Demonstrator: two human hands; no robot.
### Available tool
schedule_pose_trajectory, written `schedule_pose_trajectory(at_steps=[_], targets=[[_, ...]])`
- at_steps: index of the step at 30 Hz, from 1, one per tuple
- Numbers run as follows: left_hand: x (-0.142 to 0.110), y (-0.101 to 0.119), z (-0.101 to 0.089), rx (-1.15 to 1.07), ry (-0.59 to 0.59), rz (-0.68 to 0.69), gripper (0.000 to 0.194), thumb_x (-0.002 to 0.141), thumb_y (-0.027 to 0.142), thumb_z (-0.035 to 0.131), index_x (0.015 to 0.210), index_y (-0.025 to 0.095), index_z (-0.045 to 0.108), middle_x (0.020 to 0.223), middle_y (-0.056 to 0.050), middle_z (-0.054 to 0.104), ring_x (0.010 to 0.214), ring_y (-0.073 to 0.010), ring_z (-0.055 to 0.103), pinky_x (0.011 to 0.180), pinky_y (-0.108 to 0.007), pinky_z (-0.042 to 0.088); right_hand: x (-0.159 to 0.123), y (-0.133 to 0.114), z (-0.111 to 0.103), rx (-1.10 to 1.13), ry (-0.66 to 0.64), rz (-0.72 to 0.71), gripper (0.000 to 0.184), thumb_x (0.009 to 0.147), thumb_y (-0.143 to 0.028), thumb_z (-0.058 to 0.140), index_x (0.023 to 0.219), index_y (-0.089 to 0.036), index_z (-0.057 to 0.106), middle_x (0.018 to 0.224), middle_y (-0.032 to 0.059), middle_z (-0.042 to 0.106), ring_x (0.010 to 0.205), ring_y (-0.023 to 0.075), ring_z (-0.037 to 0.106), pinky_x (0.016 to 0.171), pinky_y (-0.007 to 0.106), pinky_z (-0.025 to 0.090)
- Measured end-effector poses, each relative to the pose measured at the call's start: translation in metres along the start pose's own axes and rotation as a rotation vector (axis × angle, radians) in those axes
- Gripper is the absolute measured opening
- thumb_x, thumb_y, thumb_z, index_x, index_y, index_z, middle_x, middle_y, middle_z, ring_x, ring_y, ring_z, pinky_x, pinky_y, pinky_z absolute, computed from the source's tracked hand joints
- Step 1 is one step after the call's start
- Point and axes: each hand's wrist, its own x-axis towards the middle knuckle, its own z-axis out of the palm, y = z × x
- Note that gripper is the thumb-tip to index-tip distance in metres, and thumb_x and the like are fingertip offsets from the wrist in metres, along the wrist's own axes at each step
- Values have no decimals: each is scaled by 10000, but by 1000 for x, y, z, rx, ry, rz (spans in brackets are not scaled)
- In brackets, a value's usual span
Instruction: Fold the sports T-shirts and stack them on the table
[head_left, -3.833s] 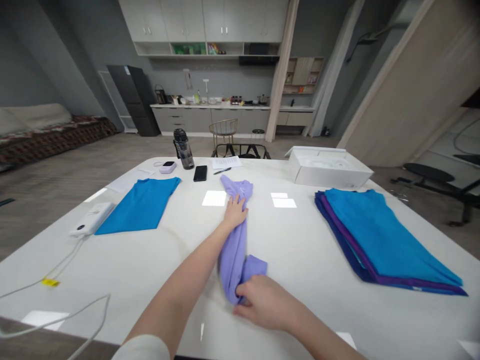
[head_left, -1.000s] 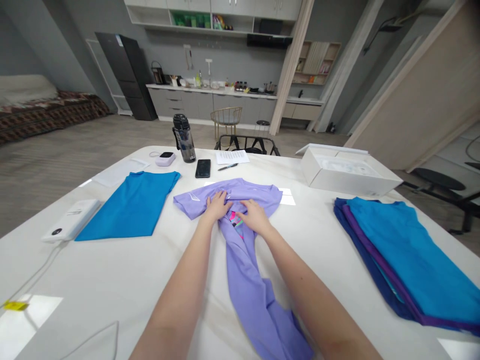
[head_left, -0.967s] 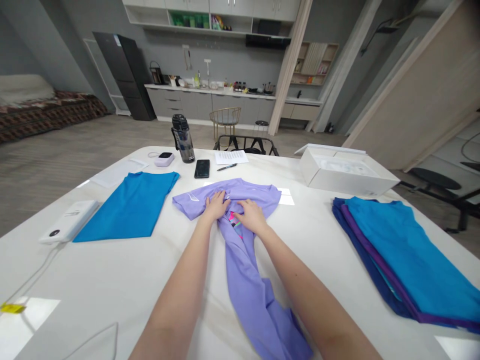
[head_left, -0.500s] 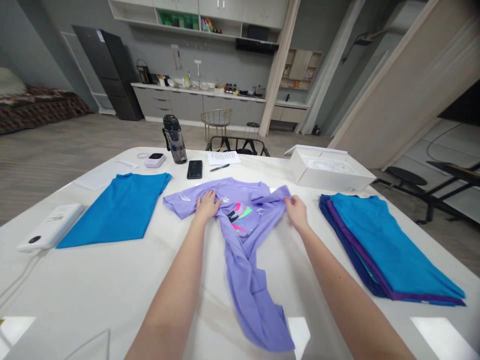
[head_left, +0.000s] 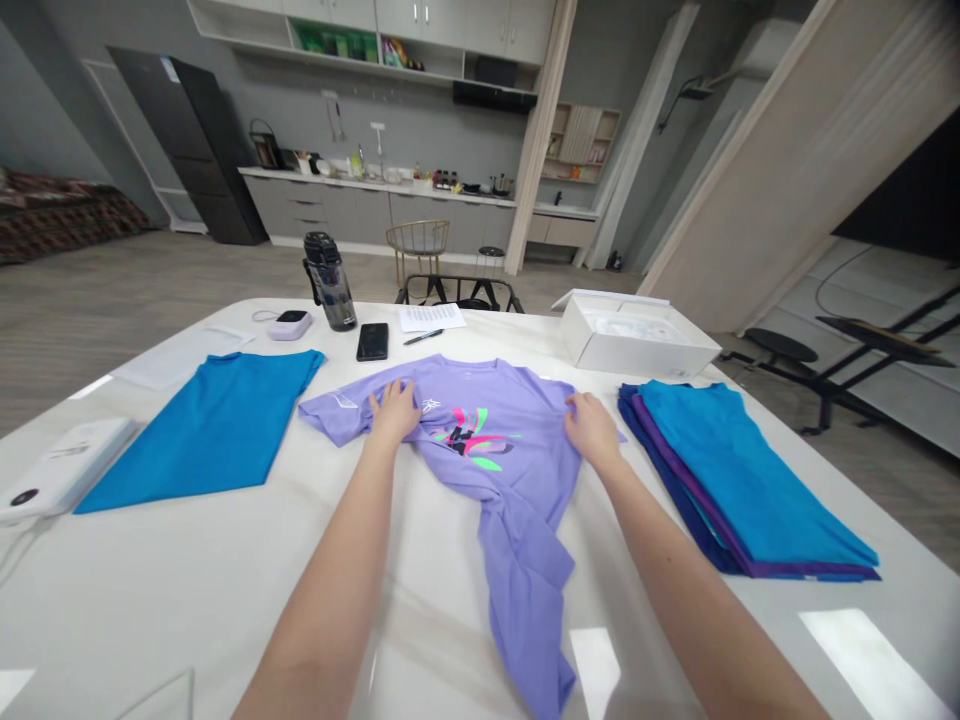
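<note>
A lavender T-shirt (head_left: 517,400) with a pink, green and black print lies front up on the white table (head_left: 300,590). Its collar points away from me and its lower part is bunched and twisted towards me. My left hand (head_left: 395,410) rests on the cloth near the left shoulder, fingers spread. At the opposite shoulder, my right hand (head_left: 592,428) has its bent fingers closed on the fabric; the fingertips are partly hidden. A bit of sleeve shows beyond that hand.
A blue folded garment (head_left: 217,430) lies left, beside a white power strip (head_left: 67,465). Folded clothes (head_left: 750,480) are stacked right. Behind are a water bottle (head_left: 330,285), a phone (head_left: 373,342), a pen (head_left: 424,337), a paper (head_left: 431,317) and an open white box (head_left: 637,345).
The right side of the T-shirt has been spread outwards, so more of the chest and print shows. My right hand has moved from the sleeve's edge to the shoulder; my left hand stays on the cloth.
</note>
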Motion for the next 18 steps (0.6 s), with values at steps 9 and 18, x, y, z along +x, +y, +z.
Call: schedule_pose_trajectory(at_steps=[9,18], targets=[[4,-11,-1,-69,-103,-58,767,849,618,501,1542,300,415,1687,-105,194,1545,-419,112,1153,-762,65,52,-3,51,147,-314,145,594,1034,-577,276,1520,-283,451,1626,109,349,1487,387,267,1128,708,226],[12,-13,0,-67,-121,-60,810,820,631,519,1555,317,395,1692,-87,173,1546,-432,76,1147,-769,26,85,31,51,-33,-132,122,608,1056,-427,249,1537,-83,395,1630,211,296,1526,334,198,1210,608,134]])
